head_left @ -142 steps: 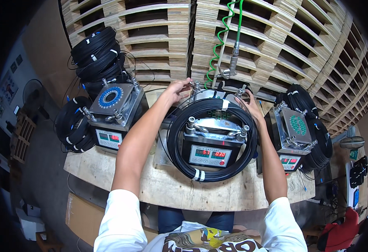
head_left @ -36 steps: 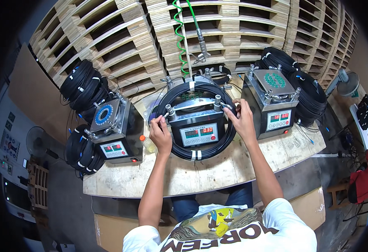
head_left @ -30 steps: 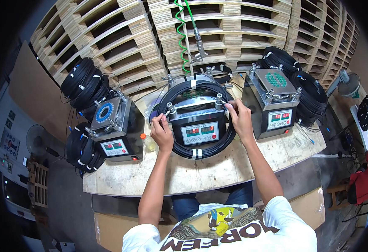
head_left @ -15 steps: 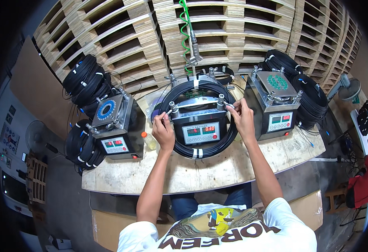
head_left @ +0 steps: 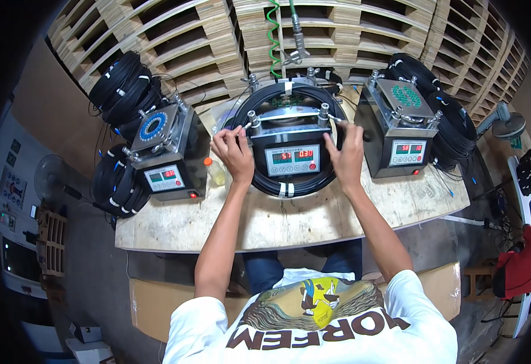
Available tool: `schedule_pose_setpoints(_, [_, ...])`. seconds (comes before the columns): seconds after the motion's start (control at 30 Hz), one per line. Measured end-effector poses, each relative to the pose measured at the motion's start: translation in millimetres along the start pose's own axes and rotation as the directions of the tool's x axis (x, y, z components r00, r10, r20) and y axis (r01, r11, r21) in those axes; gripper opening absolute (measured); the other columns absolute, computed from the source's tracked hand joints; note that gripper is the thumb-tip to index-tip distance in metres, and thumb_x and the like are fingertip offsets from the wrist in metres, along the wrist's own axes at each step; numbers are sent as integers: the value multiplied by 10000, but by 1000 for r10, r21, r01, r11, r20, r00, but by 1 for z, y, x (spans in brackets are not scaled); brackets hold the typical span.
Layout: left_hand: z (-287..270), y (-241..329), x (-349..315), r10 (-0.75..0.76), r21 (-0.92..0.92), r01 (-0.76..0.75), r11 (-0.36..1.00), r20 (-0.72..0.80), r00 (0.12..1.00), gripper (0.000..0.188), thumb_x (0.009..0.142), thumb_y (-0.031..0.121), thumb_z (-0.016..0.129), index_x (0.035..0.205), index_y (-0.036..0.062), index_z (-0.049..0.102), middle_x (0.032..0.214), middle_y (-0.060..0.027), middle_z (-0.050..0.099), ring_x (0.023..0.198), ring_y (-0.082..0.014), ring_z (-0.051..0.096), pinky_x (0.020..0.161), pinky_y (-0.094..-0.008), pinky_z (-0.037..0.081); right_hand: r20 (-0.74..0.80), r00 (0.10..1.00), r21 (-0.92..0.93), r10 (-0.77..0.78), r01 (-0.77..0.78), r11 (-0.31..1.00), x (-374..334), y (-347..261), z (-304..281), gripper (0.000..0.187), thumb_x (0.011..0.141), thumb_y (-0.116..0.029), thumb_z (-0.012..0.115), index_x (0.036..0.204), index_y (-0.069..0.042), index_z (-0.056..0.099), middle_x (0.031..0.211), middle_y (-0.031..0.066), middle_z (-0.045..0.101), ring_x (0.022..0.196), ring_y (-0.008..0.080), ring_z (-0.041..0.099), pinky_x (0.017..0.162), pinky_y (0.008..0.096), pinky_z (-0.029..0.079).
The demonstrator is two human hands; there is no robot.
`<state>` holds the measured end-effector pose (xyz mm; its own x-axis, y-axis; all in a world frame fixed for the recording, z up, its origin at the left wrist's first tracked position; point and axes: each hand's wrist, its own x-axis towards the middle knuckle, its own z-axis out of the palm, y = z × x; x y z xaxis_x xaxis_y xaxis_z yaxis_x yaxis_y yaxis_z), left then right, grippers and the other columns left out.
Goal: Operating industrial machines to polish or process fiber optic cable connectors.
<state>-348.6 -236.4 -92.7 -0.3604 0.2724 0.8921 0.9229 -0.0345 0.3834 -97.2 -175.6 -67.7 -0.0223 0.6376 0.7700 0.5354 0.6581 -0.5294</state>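
Observation:
A black box-shaped machine point(head_left: 289, 136) with a lit red digital panel point(head_left: 292, 160) stands in front of me, a metal plate and upright clamp posts on top. A coil of black cable point(head_left: 286, 189), bound with white tape, encircles it. At the machine's left front post, my left hand point(head_left: 235, 156) pinches the end of a small clamp handle point(head_left: 247, 126). My right hand point(head_left: 346, 156) has its fingertips curled at the right clamp handle point(head_left: 333, 120), with the thumb lower and a gap between thumb and forefinger. The fingers partly hide both handle ends.
Similar machines stand on the left point(head_left: 162, 151) and right point(head_left: 399, 121) of the wooden table point(head_left: 277, 224). Black cable coils are piled beside them. A small bottle with an orange cap point(head_left: 215, 171) stands near my left wrist. An air gun point(head_left: 297, 45) hangs behind, before stacked wooden pallets point(head_left: 180, 36).
The whole scene sits higher in the picture as the view has tilted. My right thumb has come away from the forefinger. The digits on the middle machine's display have changed.

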Motion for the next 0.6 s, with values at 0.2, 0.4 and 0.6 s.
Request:
schedule_pose_setpoints(0.2, [1,-3,-2,-16,-37,16,999,16,1000,160,974,194,629,1020,47,671,1031,-125,541,1005,-316,499,915,-448,378,486,833,-115,-263,360,926,-39,-8,13,387,789,-151,766,1114,-95,564,960,122,483,959,294,512,790,399,416])
schedule_pose_setpoints(0.4, [-1,-4,-4,-24,-41,24,999,12,1000,179,986,209,612,1027,44,669,1026,-127,540,1000,-320,504,920,-452,379,565,762,-199,-316,498,844,-40,-1,24,316,818,-90,642,1122,-82,558,965,120,482,943,276,508,768,386,405])
schedule_pose_setpoints(0.6, [0,-3,-4,-15,-56,15,998,-3,1000,181,990,213,603,1026,49,669,1018,-128,538,987,-322,505,915,-453,379,553,795,-332,-250,485,809,-42,-7,27,259,846,-79,568,1104,-71,562,930,113,490,930,263,513,771,376,406])
